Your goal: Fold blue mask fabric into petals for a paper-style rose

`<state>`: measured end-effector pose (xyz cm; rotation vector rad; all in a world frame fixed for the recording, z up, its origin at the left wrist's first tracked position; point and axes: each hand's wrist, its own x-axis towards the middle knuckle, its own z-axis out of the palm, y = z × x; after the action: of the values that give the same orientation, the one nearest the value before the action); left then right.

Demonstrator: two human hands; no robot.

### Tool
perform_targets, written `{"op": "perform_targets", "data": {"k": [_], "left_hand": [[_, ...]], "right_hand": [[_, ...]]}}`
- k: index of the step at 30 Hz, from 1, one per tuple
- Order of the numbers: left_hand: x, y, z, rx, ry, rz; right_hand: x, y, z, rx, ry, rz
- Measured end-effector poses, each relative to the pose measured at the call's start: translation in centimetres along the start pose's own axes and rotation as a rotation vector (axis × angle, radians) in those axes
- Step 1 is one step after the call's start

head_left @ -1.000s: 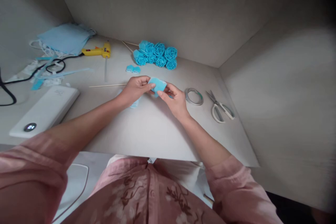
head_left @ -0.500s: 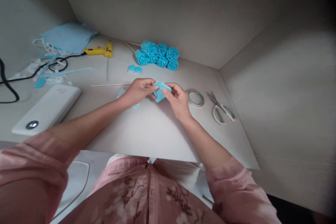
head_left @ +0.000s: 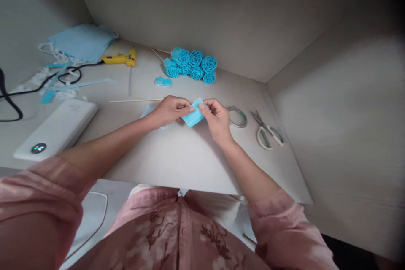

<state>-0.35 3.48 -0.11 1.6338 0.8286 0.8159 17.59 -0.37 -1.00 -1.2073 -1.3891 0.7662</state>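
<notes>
Between my two hands is a small piece of blue mask fabric (head_left: 192,119), held above the table with one corner pointing down. My left hand (head_left: 171,111) pinches its left side between thumb and fingers. On the other side, my right hand (head_left: 217,119) grips the upper right edge, thumb on top. Partly hidden under my left wrist lie more pale blue fabric pieces (head_left: 147,111). A thin wooden stick (head_left: 134,101) runs out from behind my left hand. Beyond the hands rest two small blue folded pieces (head_left: 163,82).
Blue fabric roses (head_left: 196,65) on sticks lie at the back. A yellow glue gun (head_left: 120,59), face masks (head_left: 84,42) and fabric scraps (head_left: 66,86) are at the left, near a white power bank (head_left: 58,128). Rightward are a tape roll (head_left: 237,117) and scissors (head_left: 265,130).
The blue fabric piece has turned in my hands and now shows a flatter, squarer face. Both hands have shifted slightly, still gripping it.
</notes>
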Motion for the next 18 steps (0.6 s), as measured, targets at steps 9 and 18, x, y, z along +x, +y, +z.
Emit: {"op": "perform_targets", "data": {"k": [9, 18], "left_hand": [[0.04, -0.10, 0.12, 0.021, -0.036, 0.010], [0.13, 0.32, -0.07, 0.027, -0.040, -0.036]], "right_hand": [[-0.11, -0.51, -0.15, -0.061, -0.012, -0.021], [0.10, -0.65, -0.46, -0.050, 0.106, -0.030]]}}
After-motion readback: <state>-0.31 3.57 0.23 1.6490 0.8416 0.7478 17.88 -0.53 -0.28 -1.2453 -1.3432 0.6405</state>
